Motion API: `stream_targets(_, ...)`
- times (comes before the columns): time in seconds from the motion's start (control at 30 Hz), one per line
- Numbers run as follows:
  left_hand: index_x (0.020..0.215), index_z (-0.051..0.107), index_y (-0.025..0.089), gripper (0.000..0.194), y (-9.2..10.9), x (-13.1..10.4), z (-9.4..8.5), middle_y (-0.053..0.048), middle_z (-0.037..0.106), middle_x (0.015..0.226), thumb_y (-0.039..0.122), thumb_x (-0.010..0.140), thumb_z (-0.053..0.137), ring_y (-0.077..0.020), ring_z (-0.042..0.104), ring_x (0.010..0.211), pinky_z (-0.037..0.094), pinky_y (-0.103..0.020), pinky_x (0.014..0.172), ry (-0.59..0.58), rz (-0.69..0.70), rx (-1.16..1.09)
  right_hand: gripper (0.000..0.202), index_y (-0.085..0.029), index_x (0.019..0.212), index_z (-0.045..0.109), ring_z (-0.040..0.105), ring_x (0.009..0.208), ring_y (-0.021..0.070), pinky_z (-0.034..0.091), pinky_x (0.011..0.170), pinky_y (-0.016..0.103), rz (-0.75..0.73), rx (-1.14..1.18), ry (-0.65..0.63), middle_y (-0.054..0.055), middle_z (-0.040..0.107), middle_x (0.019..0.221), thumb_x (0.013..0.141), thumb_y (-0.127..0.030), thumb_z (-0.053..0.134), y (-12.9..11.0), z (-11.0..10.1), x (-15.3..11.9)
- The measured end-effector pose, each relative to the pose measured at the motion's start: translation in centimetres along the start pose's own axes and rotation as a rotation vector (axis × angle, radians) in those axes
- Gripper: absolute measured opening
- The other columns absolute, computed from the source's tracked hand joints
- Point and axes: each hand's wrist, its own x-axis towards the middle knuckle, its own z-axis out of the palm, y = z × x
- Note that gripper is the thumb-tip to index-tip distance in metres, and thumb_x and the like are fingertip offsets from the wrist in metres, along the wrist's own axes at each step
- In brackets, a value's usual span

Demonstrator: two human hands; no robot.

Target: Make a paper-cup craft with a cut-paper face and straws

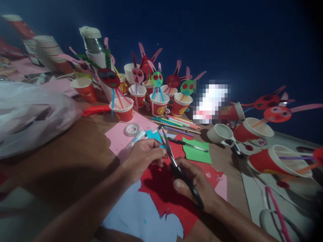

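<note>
Seen from a camera worn on the head, a brown tabletop [91, 141] spreads out below in a wide view facing forward and down between the wearer's own forearms [83, 201], which enter from the lower edge. The left hand [141, 156] and right hand [200, 179] appear close up, just below mid-frame, with paper cups [154, 106] ranged farther back and a dark blue wall [227, 40] across the top. Toward either side, upright shapes lean outward, and the right edge darkens.
</note>
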Motion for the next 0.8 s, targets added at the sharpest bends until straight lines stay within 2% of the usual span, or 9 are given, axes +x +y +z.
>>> stream_targets(0.37,0.06,0.057,0.014,0.013,0.3,-0.1,-0.5,0.0,0.059,0.048,0.025,0.062,0.064,-0.01,0.052,0.045,0.038,-0.022,0.049,0.019,0.022,0.158,0.031,-0.018,0.082,0.05,0.036,0.059,0.0106,0.032,0.053,0.022,0.078,-0.066,0.004,-0.003,0.041,0.066,0.073,-0.043,0.066,0.1,0.0,-0.1)
stream_targets(0.5,0.056,0.056,0.014,0.012,0.5,0.1,-0.6,0.001,0.059,0.049,0.022,0.061,0.065,-0.0082,0.051,0.044,0.037,-0.02,0.047,0.026,0.037,0.184,0.032,-0.017,0.083,0.051,0.037,0.06,0.0106,0.033,0.054,0.022,0.102,-0.081,-0.002,-0.003,0.042,0.067,0.072,-0.043,0.067,0.0,-0.1,-0.1)
stream_targets(0.7,0.057,0.057,0.014,0.008,0.7,0.3,-1.0,0.002,0.058,0.043,0.019,0.062,0.062,-0.0065,0.049,0.038,0.023,-0.016,0.035,0.003,0.02,0.229,0.033,-0.017,0.087,0.052,0.041,0.061,0.0108,0.035,0.056,0.022,0.116,-0.07,-0.031,-0.002,0.047,0.07,0.071,-0.041,0.068,-0.1,-0.3,-0.1)
stream_targets(0.8,0.056,0.057,0.014,0.008,0.8,0.2,-1.2,0.002,0.058,0.043,0.018,0.061,0.061,-0.0062,0.048,0.038,0.023,-0.016,0.035,-0.015,0.016,0.249,0.033,-0.017,0.089,0.053,0.042,0.061,0.0107,0.036,0.056,0.022,0.118,-0.061,-0.044,-0.001,0.048,0.071,0.072,-0.04,0.068,-0.1,-0.4,-0.1)
